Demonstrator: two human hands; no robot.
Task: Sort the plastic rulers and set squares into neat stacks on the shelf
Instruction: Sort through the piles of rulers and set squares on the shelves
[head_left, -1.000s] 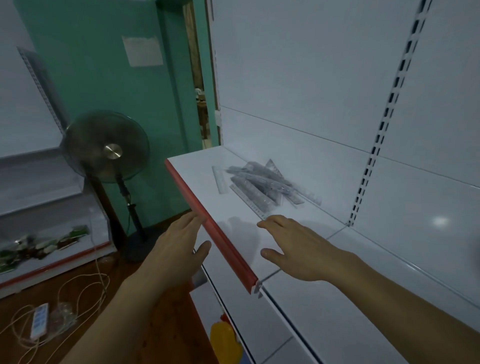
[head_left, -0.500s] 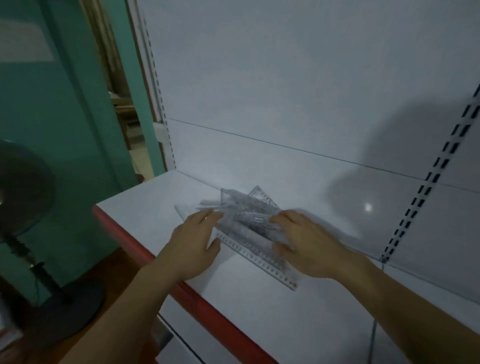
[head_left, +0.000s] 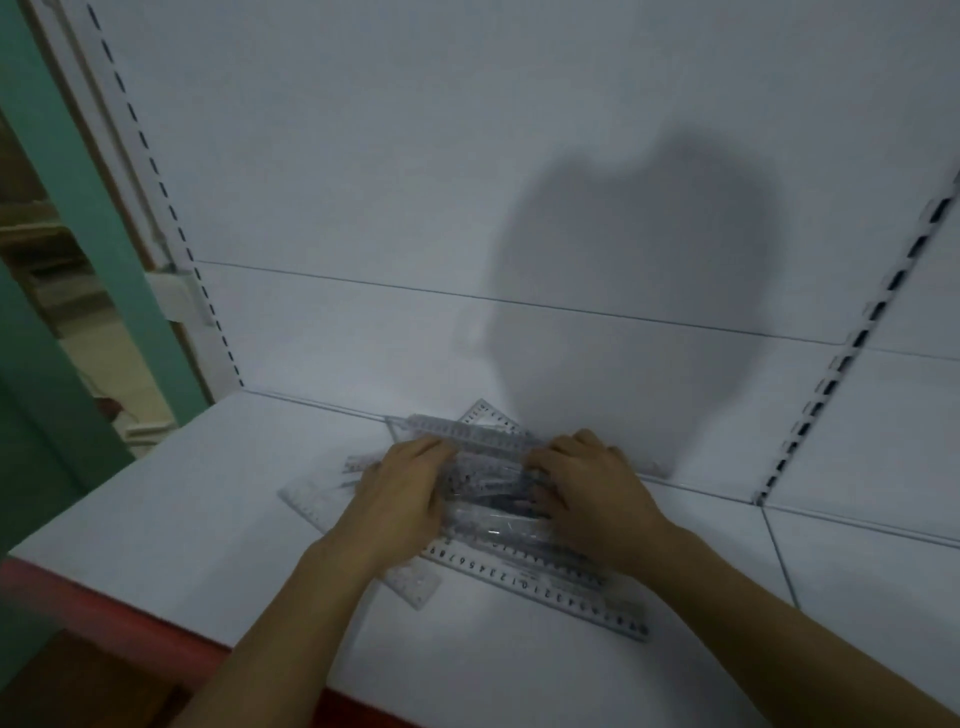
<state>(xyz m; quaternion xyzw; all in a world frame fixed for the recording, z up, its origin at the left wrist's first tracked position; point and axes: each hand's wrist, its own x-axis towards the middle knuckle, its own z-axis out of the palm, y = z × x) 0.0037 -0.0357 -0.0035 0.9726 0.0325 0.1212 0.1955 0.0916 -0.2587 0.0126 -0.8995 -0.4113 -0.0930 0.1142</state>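
A loose pile of clear plastic rulers (head_left: 488, 493) lies on the white shelf (head_left: 182, 519) near its back wall. A long ruler (head_left: 561, 587) with black numbers sticks out at the front right, and a set square (head_left: 488, 415) peeks out at the back. My left hand (head_left: 400, 504) grips the pile's left side with curled fingers. On the pile's right side, my right hand (head_left: 592, 493) grips it the same way. Both hands hide part of the pile.
The shelf has a red front edge (head_left: 104, 618). A white back panel (head_left: 467, 182) with slotted uprights (head_left: 852, 343) rises behind the pile. A green door frame (head_left: 62, 171) stands at the left. Bare shelf surface lies to the left and right of the pile.
Both hands went from hovering by the shelf's front edge onto the pile and now clasp it from either side. The view has moved closer to the shelf.
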